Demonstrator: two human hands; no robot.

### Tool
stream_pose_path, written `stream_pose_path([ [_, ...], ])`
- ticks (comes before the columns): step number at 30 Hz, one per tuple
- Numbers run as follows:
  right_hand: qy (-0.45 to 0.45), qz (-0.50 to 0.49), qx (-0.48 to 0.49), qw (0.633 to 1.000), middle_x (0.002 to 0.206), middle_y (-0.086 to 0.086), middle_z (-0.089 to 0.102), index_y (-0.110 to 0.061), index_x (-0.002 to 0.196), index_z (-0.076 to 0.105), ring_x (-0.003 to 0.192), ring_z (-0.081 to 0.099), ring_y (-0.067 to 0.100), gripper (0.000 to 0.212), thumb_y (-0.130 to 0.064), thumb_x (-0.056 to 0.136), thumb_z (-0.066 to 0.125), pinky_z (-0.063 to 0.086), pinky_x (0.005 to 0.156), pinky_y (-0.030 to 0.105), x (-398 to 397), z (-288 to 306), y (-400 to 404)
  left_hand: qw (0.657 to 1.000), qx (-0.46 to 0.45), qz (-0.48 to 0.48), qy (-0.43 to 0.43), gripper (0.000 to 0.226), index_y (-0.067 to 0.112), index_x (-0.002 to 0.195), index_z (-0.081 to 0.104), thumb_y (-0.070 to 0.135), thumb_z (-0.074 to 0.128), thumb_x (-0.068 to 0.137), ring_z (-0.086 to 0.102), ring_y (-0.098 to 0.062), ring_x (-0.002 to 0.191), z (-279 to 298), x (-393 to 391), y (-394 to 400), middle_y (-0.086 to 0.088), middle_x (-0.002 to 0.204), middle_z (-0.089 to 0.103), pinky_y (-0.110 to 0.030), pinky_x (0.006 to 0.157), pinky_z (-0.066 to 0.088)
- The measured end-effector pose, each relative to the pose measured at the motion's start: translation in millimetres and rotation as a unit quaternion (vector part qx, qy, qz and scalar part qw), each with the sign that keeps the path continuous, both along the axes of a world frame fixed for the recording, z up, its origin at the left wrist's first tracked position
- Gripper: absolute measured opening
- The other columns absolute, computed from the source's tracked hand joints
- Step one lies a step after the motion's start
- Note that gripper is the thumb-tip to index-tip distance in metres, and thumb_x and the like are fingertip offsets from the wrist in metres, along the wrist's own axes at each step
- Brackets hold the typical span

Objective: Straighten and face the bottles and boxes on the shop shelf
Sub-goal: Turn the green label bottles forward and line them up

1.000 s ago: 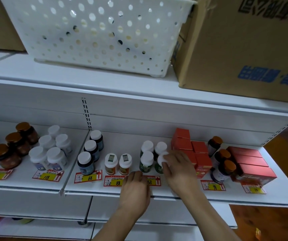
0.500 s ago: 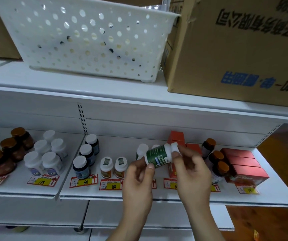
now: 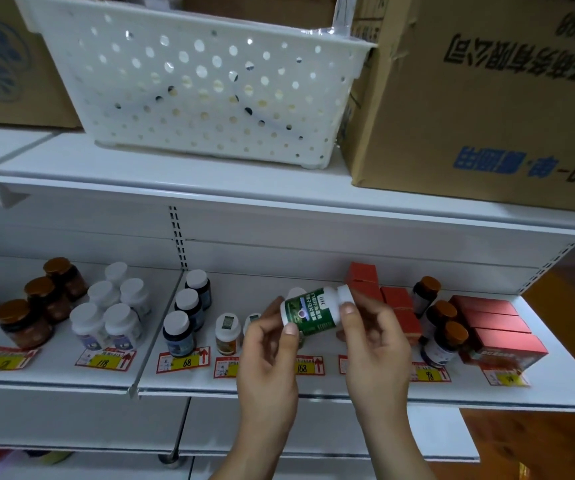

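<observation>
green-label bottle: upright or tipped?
Tipped. The green-label bottle lies sideways, off the shelf, white cap pointing right, held between left hand and right hand.

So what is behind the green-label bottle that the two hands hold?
Behind the green-label bottle, one white bottle cap shows on the shelf, with red boxes to the right. The bottle and both hands cover the rest of that row.

Green-labelled bottle [image 3: 314,312] sideways between left hand [image 3: 268,344] and right hand [image 3: 376,336], above shelf [image 3: 71,372].
</observation>
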State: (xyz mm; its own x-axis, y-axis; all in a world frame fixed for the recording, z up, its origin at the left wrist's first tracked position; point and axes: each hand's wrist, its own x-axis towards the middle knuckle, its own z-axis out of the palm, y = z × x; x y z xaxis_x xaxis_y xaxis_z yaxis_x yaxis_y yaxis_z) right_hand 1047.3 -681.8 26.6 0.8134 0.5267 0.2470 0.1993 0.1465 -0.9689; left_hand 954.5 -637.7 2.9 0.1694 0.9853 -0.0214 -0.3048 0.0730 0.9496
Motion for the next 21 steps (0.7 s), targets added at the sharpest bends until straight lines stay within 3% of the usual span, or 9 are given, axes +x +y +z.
stream_pose_path([
  [3,-0.007,-0.001,-0.015,1.0,0.104,-0.011,0.074,-0.038,0.103,0.067,0.096,0.07,0.008,0.018,-0.022,0.096,0.062,0.056,0.083,0.025,-11,-2,2,1.0,0.018,0.005,-0.002,0.022,0.014,0.1,0.068,0.032,0.063,0.087,0.071,-0.018,0.101,1,-10,5,0.0,0.104,0.075,-0.032,0.088,0.057],
  [5,-0.015,0.008,-0.019,1.0,0.109,-0.008,0.073,-0.037,0.105,0.067,0.103,0.068,0.008,0.022,-0.018,0.098,0.059,0.054,0.086,0.02,-15,-1,-2,1.0,0.022,0.016,0.009,0.028,0.015,0.095,0.068,0.039,0.062,0.084,0.072,-0.019,0.089,4,-12,7,0.002,0.092,0.075,-0.023,0.075,0.056],
  [8,-0.006,-0.005,-0.013,1.0,0.103,-0.013,0.074,-0.036,0.104,0.066,0.097,0.068,0.001,0.026,-0.011,0.097,0.06,0.051,0.079,0.01,-25,4,-4,1.0,0.026,0.008,0.015,0.03,0.014,0.091,0.068,0.043,0.059,0.085,0.071,-0.018,0.083,5,-19,8,0.001,0.085,0.074,-0.016,0.066,0.051],
  [10,-0.003,-0.022,-0.003,1.0,0.101,-0.011,0.075,-0.034,0.103,0.068,0.095,0.07,0.004,0.023,-0.014,0.095,0.062,0.052,0.078,0.012,-30,5,-4,1.0,0.029,-0.008,0.008,0.029,0.014,0.093,0.068,0.041,0.058,0.086,0.071,-0.017,0.088,3,-22,8,0.001,0.09,0.074,-0.018,0.072,0.054],
  [14,0.02,-0.052,-0.001,0.998,0.096,-0.006,0.076,-0.032,0.1,0.071,0.09,0.073,0.012,0.016,-0.037,0.086,0.064,0.057,0.077,0.021,-32,0,-5,0.998,0.042,-0.04,-0.032,0.016,0.009,0.104,0.066,0.018,0.061,0.091,0.069,-0.012,0.108,2,-27,3,0.003,0.111,0.074,-0.022,0.09,0.055],
  [19,0.016,-0.016,0.007,1.0,0.108,-0.014,0.074,-0.028,0.113,0.067,0.103,0.069,0.008,0.025,-0.011,0.098,0.058,0.056,0.087,0.024,-33,1,-13,0.998,0.053,-0.019,-0.006,0.025,0.014,0.098,0.069,0.034,0.063,0.085,0.071,-0.015,0.094,7,-25,0,0.002,0.098,0.075,-0.021,0.08,0.055],
  [21,0.021,-0.014,0.018,1.0,0.109,-0.02,0.072,-0.028,0.115,0.067,0.106,0.068,0.005,0.027,-0.01,0.096,0.059,0.055,0.089,0.022,-30,4,-15,0.999,0.043,-0.006,0.017,0.028,0.017,0.092,0.069,0.042,0.062,0.084,0.071,-0.014,0.087,9,-22,-1,0.002,0.089,0.074,-0.02,0.075,0.053],
])
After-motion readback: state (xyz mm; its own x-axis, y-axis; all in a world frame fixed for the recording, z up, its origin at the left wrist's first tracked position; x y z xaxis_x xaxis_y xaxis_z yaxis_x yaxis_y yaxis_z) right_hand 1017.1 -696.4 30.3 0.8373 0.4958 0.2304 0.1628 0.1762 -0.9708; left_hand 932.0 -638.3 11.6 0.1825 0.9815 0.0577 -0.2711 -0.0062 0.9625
